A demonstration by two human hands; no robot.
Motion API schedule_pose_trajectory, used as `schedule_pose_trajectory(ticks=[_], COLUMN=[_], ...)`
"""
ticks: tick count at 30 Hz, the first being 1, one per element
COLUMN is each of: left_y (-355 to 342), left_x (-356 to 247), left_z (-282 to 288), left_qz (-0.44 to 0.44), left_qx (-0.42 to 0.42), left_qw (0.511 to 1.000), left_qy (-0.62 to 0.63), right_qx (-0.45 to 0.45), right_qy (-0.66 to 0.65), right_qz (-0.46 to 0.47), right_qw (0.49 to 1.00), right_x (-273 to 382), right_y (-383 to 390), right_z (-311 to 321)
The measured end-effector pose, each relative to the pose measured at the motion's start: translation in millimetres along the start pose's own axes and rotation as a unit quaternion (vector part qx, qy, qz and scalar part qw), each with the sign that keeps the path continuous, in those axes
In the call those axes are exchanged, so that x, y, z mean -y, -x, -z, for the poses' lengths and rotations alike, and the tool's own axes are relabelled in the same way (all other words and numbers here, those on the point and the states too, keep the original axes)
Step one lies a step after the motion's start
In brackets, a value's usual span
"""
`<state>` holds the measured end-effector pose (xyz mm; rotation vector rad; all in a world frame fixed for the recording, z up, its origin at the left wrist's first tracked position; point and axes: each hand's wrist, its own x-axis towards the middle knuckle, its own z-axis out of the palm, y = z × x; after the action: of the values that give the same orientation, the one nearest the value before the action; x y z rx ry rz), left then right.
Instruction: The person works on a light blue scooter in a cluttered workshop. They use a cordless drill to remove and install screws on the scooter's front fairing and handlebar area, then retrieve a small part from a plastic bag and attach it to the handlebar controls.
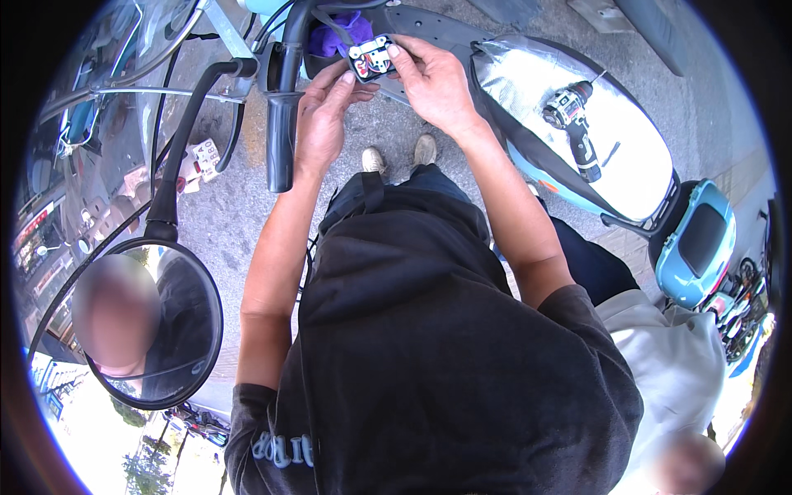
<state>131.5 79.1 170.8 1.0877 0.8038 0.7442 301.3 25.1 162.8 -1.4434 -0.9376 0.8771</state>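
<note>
Both of my hands hold a small black switch housing with coloured wires and white parts showing inside. My left hand grips its lower left side with thumb and fingers. My right hand pinches its right edge from above. The housing sits just right of the scooter's black handlebar grip. A purple cloth lies just behind it.
A round mirror on a black stalk stands at the left. A cordless drill lies on the silver-covered scooter seat at the right. Another person in a pale top is at the lower right. Grey pavement lies below.
</note>
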Motion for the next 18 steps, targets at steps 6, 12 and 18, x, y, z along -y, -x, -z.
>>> schedule_pose_trajectory(ticks=[6, 12, 18], left_y=[-3.3, -7.6, -8.0], left_x=[-1.7, 1.2, 3.1], left_z=[-5.3, -7.9, -9.6], left_qz=[-0.014, -0.014, -0.015], left_qx=[-0.001, -0.017, -0.021], left_qw=[1.0, 0.999, 0.999], left_qy=[0.002, 0.024, 0.047], right_qx=[-0.018, -0.007, 0.0], right_qy=[0.031, 0.044, -0.014], right_qz=[0.027, 0.007, -0.009], right_qw=[0.999, 0.999, 1.0], right_x=[4.8, 7.4, 0.7], right_y=[1.3, -0.3, -4.2], right_z=[1.8, 7.6, 7.1])
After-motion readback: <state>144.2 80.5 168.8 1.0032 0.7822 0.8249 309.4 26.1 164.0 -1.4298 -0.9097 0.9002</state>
